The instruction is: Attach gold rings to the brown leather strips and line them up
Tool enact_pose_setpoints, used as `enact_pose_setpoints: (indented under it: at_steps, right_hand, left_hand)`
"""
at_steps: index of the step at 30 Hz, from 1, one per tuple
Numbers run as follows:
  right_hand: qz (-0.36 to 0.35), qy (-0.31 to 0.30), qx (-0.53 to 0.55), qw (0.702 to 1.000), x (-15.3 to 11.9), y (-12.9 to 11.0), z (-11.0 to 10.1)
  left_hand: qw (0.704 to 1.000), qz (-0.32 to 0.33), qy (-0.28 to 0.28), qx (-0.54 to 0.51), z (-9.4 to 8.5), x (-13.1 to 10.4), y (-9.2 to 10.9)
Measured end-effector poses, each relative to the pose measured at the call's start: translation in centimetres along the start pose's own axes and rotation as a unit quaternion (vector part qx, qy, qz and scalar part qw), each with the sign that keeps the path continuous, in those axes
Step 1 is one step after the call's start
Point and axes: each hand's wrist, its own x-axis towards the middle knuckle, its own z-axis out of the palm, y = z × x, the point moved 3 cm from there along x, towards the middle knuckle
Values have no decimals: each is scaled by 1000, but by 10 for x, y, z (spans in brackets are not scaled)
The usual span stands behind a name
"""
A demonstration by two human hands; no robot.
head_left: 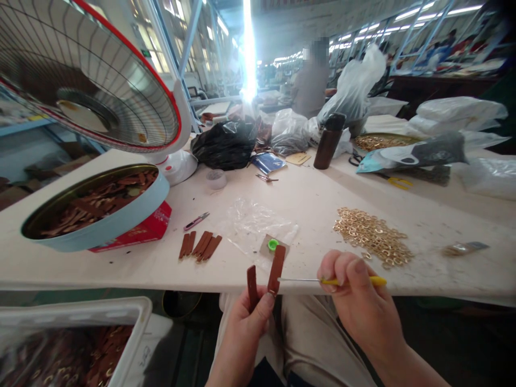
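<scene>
My left hand (253, 314) is closed around two brown leather strips, one standing at the left (251, 285) and a longer leather strip (277, 266) pinched at its lower end by the thumb. In my right hand (355, 285) is a screwdriver-like tool with a yellow handle (379, 280) and a thin metal shaft (300, 279). Its tip points left and meets the edge of the longer strip; whether it enters the leather I cannot tell. Beyond the strips lies a small grey square with a green cap (273, 245). Several more leather strips (200, 245) lie in a group at the left.
A pile of gold metal rings (371, 236) lies at the right. A round tin (157, 199) of leather pieces tilts on a red box (149, 228), under a fan (100, 80). Snips (196, 221), a dark bottle (329, 141) and a white crate (141, 312) are also around.
</scene>
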Motion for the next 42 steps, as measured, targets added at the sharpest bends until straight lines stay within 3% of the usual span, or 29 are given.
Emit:
enact_pose_setpoints:
  at_steps: [4,8,11,13,22,33,42]
  right_hand:
    - [-36,40,-74,996,-3,-9,-10]
    - [68,-104,-222,967,-8,8,-5]
    - [119,-216,-227,942,-12,20,8]
    - [130,-242,-224,935,-13,24,14]
    - [188,-215,-170,943,-23,28,17]
    - [156,-259,-182,936,-34,19,14]
    - [197,-206,-215,934,-50,26,12]
  left_hand:
    - [999,-4,-47,-24,3,-3,0]
    - [998,-3,-51,-25,7,-7,-1]
    - [999,10,-42,-14,8,-10,-3]
    - [999,12,-50,-8,8,-12,-6]
    - [997,67,-39,8,11,-14,-9]
    - [985,121,-32,117,11,-14,-12]
    - [979,155,-8,132,13,-33,-4]
